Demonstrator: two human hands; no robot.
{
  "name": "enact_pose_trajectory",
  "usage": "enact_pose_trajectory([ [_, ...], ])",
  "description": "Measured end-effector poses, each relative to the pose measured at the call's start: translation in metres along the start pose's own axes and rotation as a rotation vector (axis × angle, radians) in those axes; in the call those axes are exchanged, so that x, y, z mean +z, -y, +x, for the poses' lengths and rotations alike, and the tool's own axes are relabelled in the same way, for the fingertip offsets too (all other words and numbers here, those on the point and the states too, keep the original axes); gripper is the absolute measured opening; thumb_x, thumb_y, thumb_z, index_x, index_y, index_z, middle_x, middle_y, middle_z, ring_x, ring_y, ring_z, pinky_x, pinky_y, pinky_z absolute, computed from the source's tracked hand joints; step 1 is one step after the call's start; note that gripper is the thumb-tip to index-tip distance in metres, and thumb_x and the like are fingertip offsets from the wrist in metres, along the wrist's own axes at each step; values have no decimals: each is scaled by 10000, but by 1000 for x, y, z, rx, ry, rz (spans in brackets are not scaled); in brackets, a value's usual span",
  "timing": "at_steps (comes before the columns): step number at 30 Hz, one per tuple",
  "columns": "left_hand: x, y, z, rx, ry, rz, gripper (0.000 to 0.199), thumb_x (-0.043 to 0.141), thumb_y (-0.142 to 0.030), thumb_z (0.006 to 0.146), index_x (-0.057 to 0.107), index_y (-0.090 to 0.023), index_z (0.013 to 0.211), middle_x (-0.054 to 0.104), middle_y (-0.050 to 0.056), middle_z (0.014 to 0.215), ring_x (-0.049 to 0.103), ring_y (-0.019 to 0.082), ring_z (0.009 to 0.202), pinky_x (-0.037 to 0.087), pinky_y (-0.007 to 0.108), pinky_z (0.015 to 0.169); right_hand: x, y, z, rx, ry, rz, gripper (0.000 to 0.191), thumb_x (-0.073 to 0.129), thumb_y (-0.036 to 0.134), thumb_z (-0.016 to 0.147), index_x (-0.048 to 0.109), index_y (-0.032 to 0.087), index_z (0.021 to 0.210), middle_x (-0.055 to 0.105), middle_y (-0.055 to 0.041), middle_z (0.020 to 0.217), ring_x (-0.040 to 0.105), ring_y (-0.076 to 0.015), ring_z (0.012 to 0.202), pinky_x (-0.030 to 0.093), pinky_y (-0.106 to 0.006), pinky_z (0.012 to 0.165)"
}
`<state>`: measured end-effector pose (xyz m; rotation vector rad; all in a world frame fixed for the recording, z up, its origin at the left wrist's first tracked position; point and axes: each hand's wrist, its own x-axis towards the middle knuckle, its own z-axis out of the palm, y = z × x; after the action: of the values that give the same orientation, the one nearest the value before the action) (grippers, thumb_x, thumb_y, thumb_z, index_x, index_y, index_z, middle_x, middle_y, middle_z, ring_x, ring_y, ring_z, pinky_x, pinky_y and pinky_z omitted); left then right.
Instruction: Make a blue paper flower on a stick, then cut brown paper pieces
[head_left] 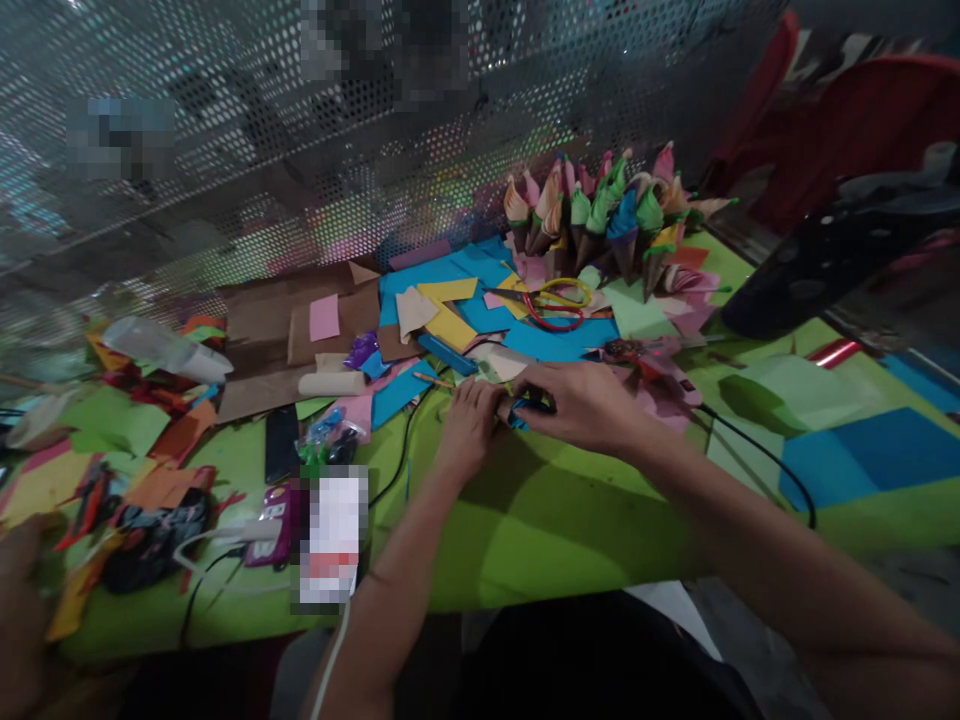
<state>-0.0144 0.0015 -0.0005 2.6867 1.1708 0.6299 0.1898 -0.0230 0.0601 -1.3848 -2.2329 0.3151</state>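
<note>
A small twisted piece of blue paper (523, 412) is pinched between my hands above the green tabletop. My left hand (474, 422) is closed at its left side, fingertips bent around an end that I cannot see well. From the right, my right hand (581, 402) closes over it with thumb and fingers, hiding part of it. Just beyond my fingers lie a blue box-cutter-like tool (448, 354) and a thin wooden stick (433, 381). Scissors (551, 303) with red and yellow handles rest on blue sheets (562, 342) farther back.
Several paper ice cream cones (600, 215) stand at the back right. A corded device (652, 358) lies on pink paper. To the left are brown cardboard (259, 330), a plastic bottle (161, 347), a phone (330, 530) and paper scraps. Another person's hand (22, 570) shows at the left edge.
</note>
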Motion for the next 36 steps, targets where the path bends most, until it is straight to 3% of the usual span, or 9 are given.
enact_pose_trajectory([
  [8, 1, -1, 0, -2, 10, 2, 248, 506, -137, 891, 494, -223, 1123, 618, 81, 1085, 568, 258, 1104, 426, 423, 983, 3, 5, 1, 65, 28, -2, 163, 627, 265, 829, 709, 185, 945, 783, -91, 925, 667, -210, 736, 269, -281, 573],
  [13, 0, -1, 0, -49, 11, -8, 246, 501, -148, 887, 505, -216, 1124, 613, 92, 1081, 561, 272, 1086, 442, 425, 952, -3, -4, 2, 95, 28, 158, 235, 686, 346, 839, 707, 183, 1007, 761, -69, 830, 653, -187, 679, 333, -259, 580],
  [19, -4, -5, 0, -117, 25, -58, 265, 542, -163, 881, 529, -233, 1136, 615, 92, 1109, 561, 280, 1103, 429, 446, 992, -9, -15, 5, 29, -20, 344, 108, 642, 234, 874, 739, 186, 873, 767, -46, 817, 675, -162, 713, 417, -245, 636],
  [30, -4, -3, 0, -80, 35, -144, 316, 549, -158, 821, 519, -223, 1128, 597, 94, 1129, 539, 279, 1141, 427, 455, 1021, -7, -15, 3, 21, 18, 261, 123, 665, 213, 849, 780, 204, 892, 793, -40, 829, 697, -165, 712, 421, -241, 630],
  [36, -12, -5, -3, -95, 71, -340, 490, 513, -217, 759, 487, -220, 1248, 551, 89, 1192, 514, 280, 1141, 441, 450, 1016, -7, -14, 3, 19, 5, 204, 140, 637, 208, 854, 776, 195, 870, 785, -51, 801, 685, -166, 688, 384, -243, 595],
])
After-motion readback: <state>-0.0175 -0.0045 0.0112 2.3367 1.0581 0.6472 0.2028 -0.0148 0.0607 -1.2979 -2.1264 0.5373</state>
